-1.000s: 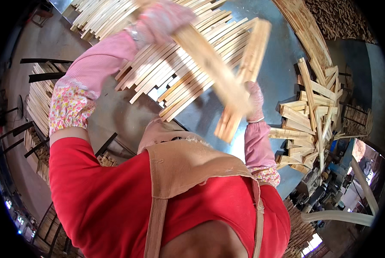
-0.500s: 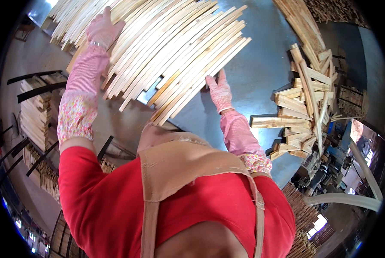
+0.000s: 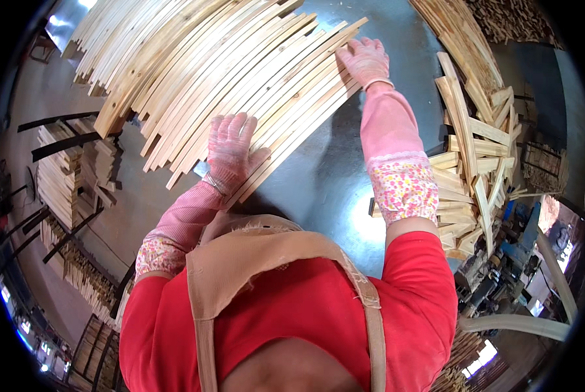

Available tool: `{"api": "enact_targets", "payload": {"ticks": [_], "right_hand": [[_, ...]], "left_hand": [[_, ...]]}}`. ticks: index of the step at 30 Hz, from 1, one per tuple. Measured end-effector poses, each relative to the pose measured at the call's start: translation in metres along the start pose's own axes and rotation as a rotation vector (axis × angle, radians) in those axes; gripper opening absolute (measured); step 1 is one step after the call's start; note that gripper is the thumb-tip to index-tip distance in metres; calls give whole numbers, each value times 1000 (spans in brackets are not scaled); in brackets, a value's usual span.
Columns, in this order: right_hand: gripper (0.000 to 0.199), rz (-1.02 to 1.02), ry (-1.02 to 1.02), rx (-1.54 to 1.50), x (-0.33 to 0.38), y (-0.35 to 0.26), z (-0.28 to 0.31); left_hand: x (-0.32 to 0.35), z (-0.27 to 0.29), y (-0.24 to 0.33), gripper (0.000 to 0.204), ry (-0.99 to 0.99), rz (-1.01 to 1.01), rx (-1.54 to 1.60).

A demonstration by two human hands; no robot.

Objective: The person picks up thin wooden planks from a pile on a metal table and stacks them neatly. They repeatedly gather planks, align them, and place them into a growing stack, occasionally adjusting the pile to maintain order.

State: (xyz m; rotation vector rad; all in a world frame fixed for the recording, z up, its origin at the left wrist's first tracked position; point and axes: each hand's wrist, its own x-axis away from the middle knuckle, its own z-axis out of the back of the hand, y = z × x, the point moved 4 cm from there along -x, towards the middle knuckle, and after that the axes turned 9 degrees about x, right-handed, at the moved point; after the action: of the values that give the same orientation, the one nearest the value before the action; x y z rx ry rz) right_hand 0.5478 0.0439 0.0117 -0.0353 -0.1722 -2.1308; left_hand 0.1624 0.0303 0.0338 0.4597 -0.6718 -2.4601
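Long pale wooden strips (image 3: pixel 240 81) lie side by side in a slanting layer across a grey metal table (image 3: pixel 325 157). My left hand (image 3: pixel 230 147), in a pinkish work glove, rests flat on the near ends of the right-hand strips, its fingers stretched out and thumb apart. At the far right ends of the same strips is my right hand (image 3: pixel 367 60), also gloved, with its fingers laid over the outermost pieces. Neither hand is wrapped round a strip. The undersides of both palms are hidden.
A heap of short wood offcuts (image 3: pixel 475 147) lies along the table's right side, with long boards (image 3: pixel 446 26) beyond it. Stacked wood (image 3: pixel 60 176) with dark bars stands on the floor at left. Machinery (image 3: pixel 491 268) and a pale hose (image 3: pixel 514 323) are at lower right.
My left hand has come back from the far left strips to the near ends at right. My right hand has moved up and away along the outer edge, onto the far ends.
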Motion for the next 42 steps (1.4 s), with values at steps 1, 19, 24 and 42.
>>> {"api": "enact_targets", "payload": {"ticks": [1, 19, 24, 42], "right_hand": [[65, 28, -9, -138, -13, 21, -26], [100, -275, -509, -1279, 226, -133, -88], [73, -203, -305, -913, 189, -75, -73], [54, -133, -153, -451, 10, 13, -46]], "left_hand": [[4, -3, 3, 56, 106, -59, 1], [-82, 171, -314, 47, -10, 476, 123], [-78, 159, -275, 44, 160, 381, -460], [70, -32, -4, 74, 6, 120, -8]]}}
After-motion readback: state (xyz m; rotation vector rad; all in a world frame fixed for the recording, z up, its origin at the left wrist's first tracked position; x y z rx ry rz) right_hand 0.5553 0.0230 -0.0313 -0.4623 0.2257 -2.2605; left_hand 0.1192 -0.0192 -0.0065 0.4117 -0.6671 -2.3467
